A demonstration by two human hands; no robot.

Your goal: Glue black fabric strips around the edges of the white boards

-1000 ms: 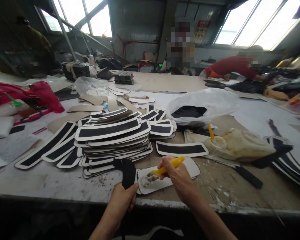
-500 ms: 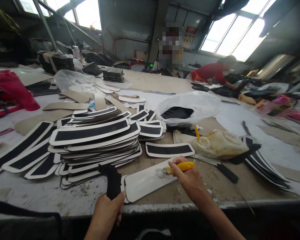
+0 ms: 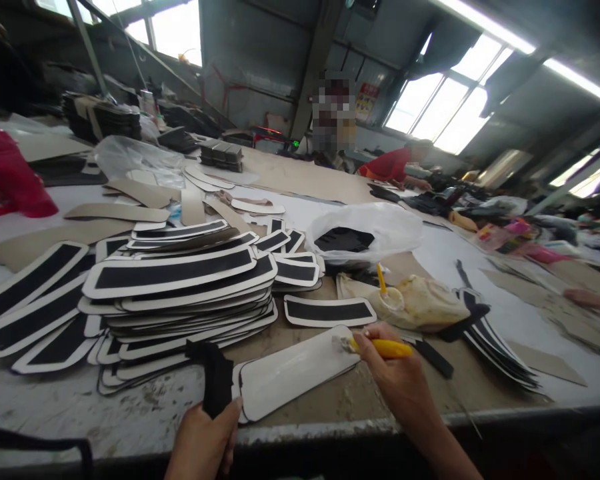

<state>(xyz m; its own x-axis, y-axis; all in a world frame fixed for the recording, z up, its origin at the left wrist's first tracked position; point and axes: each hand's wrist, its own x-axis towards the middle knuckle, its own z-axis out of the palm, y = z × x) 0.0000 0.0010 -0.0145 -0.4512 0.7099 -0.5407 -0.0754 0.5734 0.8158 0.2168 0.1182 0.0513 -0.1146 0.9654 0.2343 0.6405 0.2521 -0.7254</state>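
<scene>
My right hand (image 3: 393,363) is closed round a brush with a yellow handle (image 3: 391,348); its bristles touch the far right end of a white curved panel (image 3: 295,373). A wet sheen shows on that panel, which lies over others at the table's front edge. My left hand (image 3: 205,433) grips a black strip (image 3: 215,377), with the thumb at the panel's left end. Beyond it rises a large pile of white panels with black centres (image 3: 175,270). One such panel (image 3: 330,311) lies apart, just behind the brush.
A yellowish glue-stained bag (image 3: 425,303) with a yellow stick sits behind my right hand. Farther back is a clear plastic bag (image 3: 390,230) with black pieces. More panels (image 3: 500,353) fan out at right. A person in red leans over the far table; another person's hand shows at the right edge.
My right hand has moved the brush rightward along the panel to its far end. The view has shifted, and another person's hand has appeared at the right edge. My left hand keeps its hold.
</scene>
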